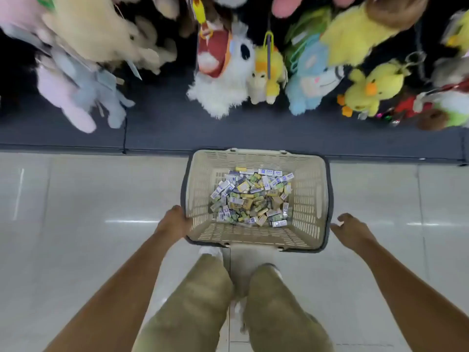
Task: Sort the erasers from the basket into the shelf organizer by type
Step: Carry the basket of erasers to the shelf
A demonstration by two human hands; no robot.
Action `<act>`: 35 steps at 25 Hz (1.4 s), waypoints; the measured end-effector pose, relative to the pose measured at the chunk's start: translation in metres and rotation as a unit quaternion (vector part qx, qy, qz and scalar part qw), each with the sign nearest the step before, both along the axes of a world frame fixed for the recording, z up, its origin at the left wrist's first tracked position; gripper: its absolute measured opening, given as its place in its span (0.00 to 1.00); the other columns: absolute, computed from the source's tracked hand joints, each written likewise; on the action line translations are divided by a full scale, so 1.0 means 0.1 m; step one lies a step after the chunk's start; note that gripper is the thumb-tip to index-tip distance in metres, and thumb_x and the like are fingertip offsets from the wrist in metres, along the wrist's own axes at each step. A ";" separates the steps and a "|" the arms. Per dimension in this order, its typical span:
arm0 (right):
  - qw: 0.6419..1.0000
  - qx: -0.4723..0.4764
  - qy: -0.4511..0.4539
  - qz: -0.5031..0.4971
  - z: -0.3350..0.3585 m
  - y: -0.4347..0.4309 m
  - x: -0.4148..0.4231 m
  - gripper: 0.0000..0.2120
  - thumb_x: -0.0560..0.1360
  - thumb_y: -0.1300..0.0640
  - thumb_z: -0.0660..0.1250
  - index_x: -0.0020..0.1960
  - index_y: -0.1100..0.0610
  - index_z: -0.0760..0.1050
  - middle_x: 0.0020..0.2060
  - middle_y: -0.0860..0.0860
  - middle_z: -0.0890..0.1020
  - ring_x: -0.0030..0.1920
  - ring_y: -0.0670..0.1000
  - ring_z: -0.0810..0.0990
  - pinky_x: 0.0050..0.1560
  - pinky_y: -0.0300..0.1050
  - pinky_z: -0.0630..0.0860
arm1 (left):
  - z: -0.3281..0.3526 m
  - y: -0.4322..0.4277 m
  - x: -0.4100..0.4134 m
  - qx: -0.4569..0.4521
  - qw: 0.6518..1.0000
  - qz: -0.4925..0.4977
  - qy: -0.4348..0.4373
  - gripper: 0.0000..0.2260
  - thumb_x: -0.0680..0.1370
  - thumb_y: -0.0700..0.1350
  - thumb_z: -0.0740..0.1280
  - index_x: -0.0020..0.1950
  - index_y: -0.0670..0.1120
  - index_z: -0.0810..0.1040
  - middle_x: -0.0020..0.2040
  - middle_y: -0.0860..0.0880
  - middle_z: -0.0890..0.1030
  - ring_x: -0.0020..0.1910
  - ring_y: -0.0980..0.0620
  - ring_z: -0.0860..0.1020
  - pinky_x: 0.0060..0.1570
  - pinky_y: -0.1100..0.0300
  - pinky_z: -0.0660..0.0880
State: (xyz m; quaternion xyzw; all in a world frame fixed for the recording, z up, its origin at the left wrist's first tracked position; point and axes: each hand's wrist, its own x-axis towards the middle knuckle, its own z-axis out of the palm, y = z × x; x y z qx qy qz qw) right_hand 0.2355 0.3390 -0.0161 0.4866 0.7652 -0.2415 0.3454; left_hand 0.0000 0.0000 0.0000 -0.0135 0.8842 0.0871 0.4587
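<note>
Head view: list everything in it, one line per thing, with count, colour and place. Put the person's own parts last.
basket: one, beige with a dark rim, on or just above the floor, by the shelf base
erasers: too many to count, mostly blue-white, yellow and green wrappers, heaped in the basket
plush toys: many, white, yellow, blue, pink and cream, hanging above the shelf base
shelf base: one, dark grey, running across behind the basket
floor: pale glossy tiles, below everything
legs: two, olive trousers, bottom centre
left hand: one, grips the basket's near-left corner
right hand: one, fingers spread, beside the basket's right rim, contact unclear
</note>
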 end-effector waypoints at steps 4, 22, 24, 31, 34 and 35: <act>0.996 0.022 0.027 -0.077 -0.60 0.07 -0.16 0.22 0.75 0.54 0.64 0.64 0.66 0.67 0.56 0.64 0.77 0.55 0.63 0.76 0.47 0.48 0.71 | -0.66 0.03 -0.18 -0.009 0.998 0.053 0.022 0.25 0.77 0.44 0.65 0.70 0.37 0.61 0.66 0.36 0.69 0.63 0.37 0.71 0.61 0.46 0.71; 0.846 0.023 0.150 -0.511 0.32 -0.17 0.65 0.09 0.71 0.56 0.70 0.36 0.60 0.77 0.29 0.54 0.79 0.32 0.54 0.77 0.39 0.48 0.75 | 0.30 0.00 -0.03 0.138 0.924 0.355 0.010 0.10 0.74 0.34 0.66 0.54 0.32 0.75 0.35 0.41 0.74 0.34 0.44 0.72 0.44 0.51 0.70; 0.841 0.033 0.153 -0.518 0.88 -0.24 0.83 0.10 0.71 0.57 0.69 0.34 0.60 0.76 0.29 0.54 0.78 0.34 0.56 0.77 0.42 0.50 0.75 | 0.86 0.01 0.07 0.132 0.929 0.345 0.017 0.07 0.74 0.35 0.66 0.49 0.31 0.76 0.35 0.40 0.75 0.34 0.43 0.73 0.43 0.52 0.70; 0.795 0.035 0.182 -0.578 2.45 -0.55 1.55 0.11 0.73 0.56 0.69 0.44 0.65 0.76 0.31 0.54 0.77 0.32 0.53 0.75 0.43 0.47 0.71 | 2.50 0.23 0.35 0.152 0.962 0.226 0.026 0.12 0.74 0.41 0.68 0.53 0.35 0.74 0.40 0.39 0.78 0.38 0.44 0.76 0.42 0.53 0.75; 0.763 0.045 0.193 -0.615 2.84 -0.69 1.83 0.11 0.73 0.56 0.69 0.46 0.64 0.75 0.33 0.55 0.77 0.33 0.52 0.75 0.43 0.47 0.70 | 2.86 0.51 0.38 0.162 0.978 0.131 0.009 0.11 0.74 0.41 0.69 0.53 0.39 0.72 0.37 0.41 0.77 0.30 0.46 0.73 0.37 0.53 0.74; 0.752 0.052 0.192 -0.629 2.92 -0.73 1.94 0.11 0.73 0.56 0.69 0.47 0.64 0.75 0.34 0.55 0.77 0.34 0.53 0.75 0.44 0.47 0.70 | 2.93 0.62 0.40 0.165 0.980 0.112 0.001 0.08 0.75 0.40 0.68 0.51 0.39 0.73 0.34 0.42 0.75 0.28 0.47 0.72 0.34 0.55 0.73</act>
